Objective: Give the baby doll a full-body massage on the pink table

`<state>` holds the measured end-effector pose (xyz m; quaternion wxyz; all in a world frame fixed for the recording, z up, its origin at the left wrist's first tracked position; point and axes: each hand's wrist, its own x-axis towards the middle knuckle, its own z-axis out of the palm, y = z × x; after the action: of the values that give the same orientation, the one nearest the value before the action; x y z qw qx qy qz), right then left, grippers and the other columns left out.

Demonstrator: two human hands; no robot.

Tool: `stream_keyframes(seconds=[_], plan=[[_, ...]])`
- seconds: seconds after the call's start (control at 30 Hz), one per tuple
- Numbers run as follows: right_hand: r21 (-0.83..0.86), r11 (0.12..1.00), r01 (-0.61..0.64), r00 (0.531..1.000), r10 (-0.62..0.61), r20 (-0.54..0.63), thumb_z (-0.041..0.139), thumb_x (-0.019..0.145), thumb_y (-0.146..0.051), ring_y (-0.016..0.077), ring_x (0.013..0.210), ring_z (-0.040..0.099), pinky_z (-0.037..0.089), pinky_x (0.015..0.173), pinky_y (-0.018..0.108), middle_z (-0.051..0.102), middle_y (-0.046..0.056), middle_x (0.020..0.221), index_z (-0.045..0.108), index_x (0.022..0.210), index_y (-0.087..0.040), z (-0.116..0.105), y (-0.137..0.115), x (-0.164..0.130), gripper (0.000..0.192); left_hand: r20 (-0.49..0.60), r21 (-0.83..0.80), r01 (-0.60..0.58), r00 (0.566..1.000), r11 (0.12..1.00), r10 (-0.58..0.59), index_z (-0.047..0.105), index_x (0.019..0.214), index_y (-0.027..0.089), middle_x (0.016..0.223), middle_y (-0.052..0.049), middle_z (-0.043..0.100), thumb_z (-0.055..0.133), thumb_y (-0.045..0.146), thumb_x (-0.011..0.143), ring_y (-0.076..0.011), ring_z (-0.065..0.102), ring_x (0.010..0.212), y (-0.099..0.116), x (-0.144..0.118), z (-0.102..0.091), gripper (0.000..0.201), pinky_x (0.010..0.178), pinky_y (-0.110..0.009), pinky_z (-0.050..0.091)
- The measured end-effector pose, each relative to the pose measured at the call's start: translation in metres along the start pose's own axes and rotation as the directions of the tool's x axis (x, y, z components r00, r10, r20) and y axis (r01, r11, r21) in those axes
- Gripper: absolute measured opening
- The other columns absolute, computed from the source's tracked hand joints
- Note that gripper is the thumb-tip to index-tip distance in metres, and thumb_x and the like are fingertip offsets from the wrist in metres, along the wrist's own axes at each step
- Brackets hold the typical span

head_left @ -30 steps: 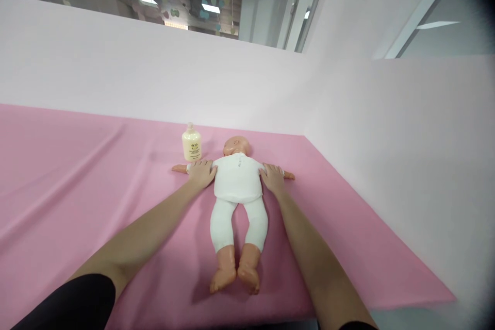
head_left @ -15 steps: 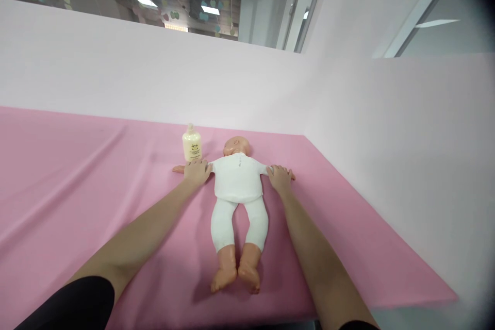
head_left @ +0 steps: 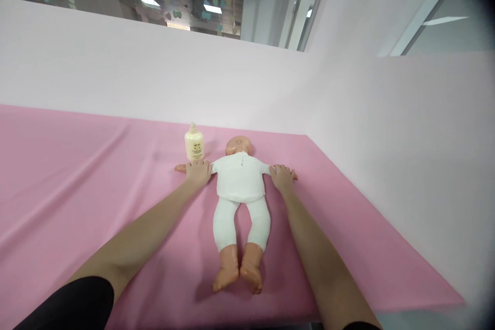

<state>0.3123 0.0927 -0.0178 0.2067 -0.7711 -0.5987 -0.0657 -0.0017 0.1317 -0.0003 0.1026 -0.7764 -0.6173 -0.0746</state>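
A baby doll (head_left: pixel 240 185) in a white top and white leggings lies on a pink cloth (head_left: pixel 77 191), head away from me, arms spread sideways, bare feet toward me. My left hand (head_left: pixel 198 172) rests palm down on the doll's left-side arm, whose small hand pokes out beyond my fingers. My right hand (head_left: pixel 282 178) lies flat over the doll's other arm near its wrist. A pale yellow lotion bottle (head_left: pixel 194 143) stands upright just behind my left hand.
The pink cloth covers a wide table that ends at a near edge (head_left: pixel 386 309) and meets pale pink partition walls (head_left: pixel 386 129) at the back and right. Ceiling lights and hanging paper shapes show above the back wall.
Both hands have slid outward from the doll's shoulders along its arms toward the wrists. The view shifted slightly; the doll and bottle stayed put.
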Motion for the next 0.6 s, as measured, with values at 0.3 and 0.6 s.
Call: stream_keyframes(seconds=[0.3, 0.6], plan=[[-0.042, 0.999, -0.001, 1.000, 0.000, -0.023, 0.030, 0.092, -0.038, 0.0324, 0.109, 0.046, 0.013, 0.100, 0.059, 0.059, 0.015, 0.109, 0.061, 0.106, -0.014, -0.001, -0.009, -0.006, 0.041, -0.017, 0.028, -0.007, 1.000, 1.000, 0.008, 0.058, 0.105, 0.009, 0.106, -0.018, 0.060, 0.026, 0.025, 0.091, -0.0360, 0.052, 0.099, 0.004, -0.002, 0.003, 0.038, 0.081, -0.049, 0.034], [0.157, 0.980, 0.121, 0.988, -0.134, 0.078, 0.024, 0.094, -0.041, 0.0328, 0.134, 0.025, 0.009, 0.105, 0.063, 0.040, 0.012, 0.141, 0.042, 0.132, -0.017, 0.002, -0.040, -0.007, 0.049, -0.070, -0.066, -0.103, 0.993, 0.992, 0.098, 0.055, 0.112, 0.011, 0.109, -0.017, 0.062, 0.024, 0.033, 0.093, -0.0323, 0.054, 0.102, 0.010, 0.002, 0.013, 0.043, 0.090, -0.050, 0.032]])
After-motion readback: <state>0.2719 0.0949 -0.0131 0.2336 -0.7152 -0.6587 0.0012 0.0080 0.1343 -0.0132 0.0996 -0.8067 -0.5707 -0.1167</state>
